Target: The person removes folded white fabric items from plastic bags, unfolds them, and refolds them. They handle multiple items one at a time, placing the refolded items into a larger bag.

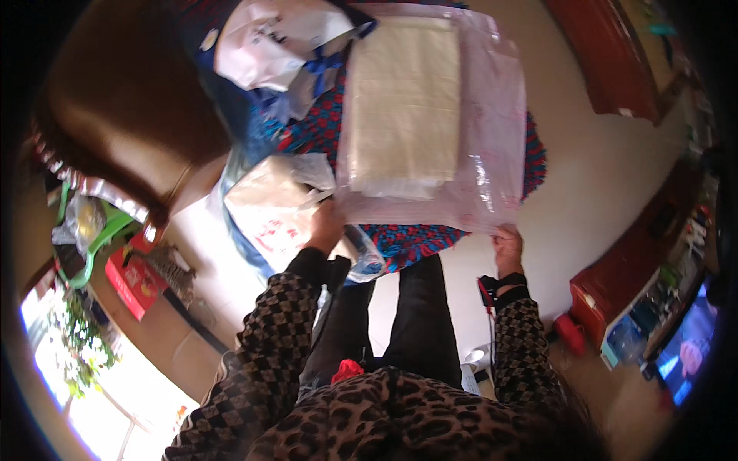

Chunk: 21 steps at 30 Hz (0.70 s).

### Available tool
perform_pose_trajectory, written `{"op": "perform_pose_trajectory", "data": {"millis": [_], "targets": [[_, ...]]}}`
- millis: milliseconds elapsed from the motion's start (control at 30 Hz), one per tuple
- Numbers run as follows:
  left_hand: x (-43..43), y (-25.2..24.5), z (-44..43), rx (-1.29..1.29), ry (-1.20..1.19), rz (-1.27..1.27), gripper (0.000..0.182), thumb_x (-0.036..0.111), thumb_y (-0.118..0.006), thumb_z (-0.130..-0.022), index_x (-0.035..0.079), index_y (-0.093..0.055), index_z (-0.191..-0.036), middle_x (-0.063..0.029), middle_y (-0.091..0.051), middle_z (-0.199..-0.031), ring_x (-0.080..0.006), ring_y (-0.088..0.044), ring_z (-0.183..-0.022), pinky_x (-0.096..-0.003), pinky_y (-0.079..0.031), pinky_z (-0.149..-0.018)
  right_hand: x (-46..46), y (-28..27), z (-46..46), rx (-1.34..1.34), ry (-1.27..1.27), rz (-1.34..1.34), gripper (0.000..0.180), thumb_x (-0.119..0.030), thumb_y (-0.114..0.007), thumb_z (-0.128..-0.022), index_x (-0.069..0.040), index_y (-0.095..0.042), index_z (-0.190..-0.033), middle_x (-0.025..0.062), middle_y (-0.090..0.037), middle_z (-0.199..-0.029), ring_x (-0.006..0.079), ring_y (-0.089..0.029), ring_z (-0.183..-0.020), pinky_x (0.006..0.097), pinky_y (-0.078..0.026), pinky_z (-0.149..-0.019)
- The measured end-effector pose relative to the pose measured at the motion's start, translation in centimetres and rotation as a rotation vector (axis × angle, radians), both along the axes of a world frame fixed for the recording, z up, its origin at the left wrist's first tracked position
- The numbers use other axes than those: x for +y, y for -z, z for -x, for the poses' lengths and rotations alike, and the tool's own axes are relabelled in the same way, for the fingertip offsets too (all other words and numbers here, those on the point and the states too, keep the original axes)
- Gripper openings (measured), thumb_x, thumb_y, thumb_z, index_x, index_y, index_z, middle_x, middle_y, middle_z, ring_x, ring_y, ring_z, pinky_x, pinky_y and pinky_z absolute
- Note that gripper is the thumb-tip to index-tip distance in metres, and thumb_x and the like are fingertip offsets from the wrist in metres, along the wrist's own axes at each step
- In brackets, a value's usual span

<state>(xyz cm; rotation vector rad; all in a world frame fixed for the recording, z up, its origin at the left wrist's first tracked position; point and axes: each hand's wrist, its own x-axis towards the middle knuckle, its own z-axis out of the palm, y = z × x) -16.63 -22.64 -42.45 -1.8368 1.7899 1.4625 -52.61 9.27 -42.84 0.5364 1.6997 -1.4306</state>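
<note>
A large translucent pinkish plastic bag (493, 132) lies spread in front of me on a red and blue woven cover (403, 245). A flat cream rectangular bundle (403, 104), seemingly folded cloth or sheets, shows on the bag's left half; whether it is inside or on top is hard to tell. My left hand (327, 225) grips the bag's near left corner. At the near right corner, the fingers of my right hand (508, 250) pinch the plastic edge. Close by my left hand rests a beige package (265, 201) with red print, partly wrapped in clear plastic.
A white and blue bag (277, 46) bearing writing lies beyond the beige package. To the left stands a brown leather sofa (138, 104), with a red box (135, 276) on the floor nearby. Reddish wooden furniture (634, 230) lines the right side, near a lit screen (689, 346).
</note>
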Motion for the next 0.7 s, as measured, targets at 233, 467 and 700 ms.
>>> {"op": "perform_pose_trajectory", "data": {"millis": [233, 467, 700], "targets": [[-0.2, -2.3, 1.4, -0.036, 0.171, 0.085, 0.025, 0.017, -0.052, -0.085, 0.002, -0.056, -0.104, -0.0314, -0.065, -0.096, -0.0506, -0.061, -0.096, -0.0576, -0.047, -0.085, -0.8, -1.3, 1.7, 0.053, -0.003, -0.082, 0.036, -0.005, -0.073, -0.074, -0.014, -0.061, -0.106, -0.0036, -0.064, -0.091, 0.0125, -0.062, -0.080, 0.0269, -0.046, -0.073], [0.7, -5.7, 1.2, 0.094, 0.009, 0.151, 0.027, 0.013, -0.054, -0.086, 0.002, -0.057, -0.110, -0.0282, -0.065, -0.100, -0.0486, -0.059, -0.101, -0.0550, -0.048, -0.086, -0.9, -1.6, 1.6, 0.054, -0.082, -0.174, 0.024, -0.012, -0.068, -0.081, -0.012, -0.060, -0.104, 0.0018, -0.067, -0.085, 0.0158, -0.064, -0.070, 0.0238, -0.045, -0.061], [-4.3, -14.1, -1.9, -0.021, 0.211, 0.890, 0.055, 0.005, -0.072, -0.074, 0.003, -0.052, -0.125, -0.0215, -0.053, -0.124, -0.0393, -0.050, -0.118, -0.0463, -0.042, -0.098, 1.6, -2.9, -1.9, -0.256, -0.418, -0.503, 0.023, -0.019, -0.059, -0.085, -0.009, -0.059, -0.106, 0.0122, -0.069, -0.078, 0.0194, -0.066, -0.057, 0.0210, -0.042, -0.045]]}}
